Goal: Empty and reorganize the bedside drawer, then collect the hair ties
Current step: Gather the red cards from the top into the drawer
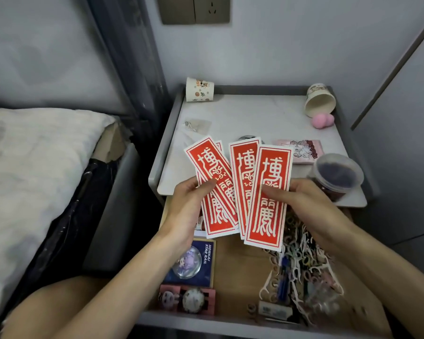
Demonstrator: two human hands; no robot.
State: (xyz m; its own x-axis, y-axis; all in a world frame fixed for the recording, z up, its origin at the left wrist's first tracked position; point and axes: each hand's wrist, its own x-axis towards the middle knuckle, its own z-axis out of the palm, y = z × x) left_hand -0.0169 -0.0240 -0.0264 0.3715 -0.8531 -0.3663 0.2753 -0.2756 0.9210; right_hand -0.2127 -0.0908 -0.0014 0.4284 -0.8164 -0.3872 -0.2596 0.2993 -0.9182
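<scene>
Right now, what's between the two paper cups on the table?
Nothing. In the head view, the tabletop between the upright cup and the tipped-over cup is bare white.

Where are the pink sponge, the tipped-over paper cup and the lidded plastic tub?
Pink gourd-shaped sponge (322, 120): head view, its middle.
Tipped-over white paper cup (320, 106): head view, its inner wall.
Round clear plastic tub (338, 173): head view, its lid.

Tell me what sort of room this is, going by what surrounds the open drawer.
Most likely a bedroom, at the bedside: a bed with pale bedding lies beside a small nightstand, its drawer pulled open, and a wall socket sits above.
</scene>
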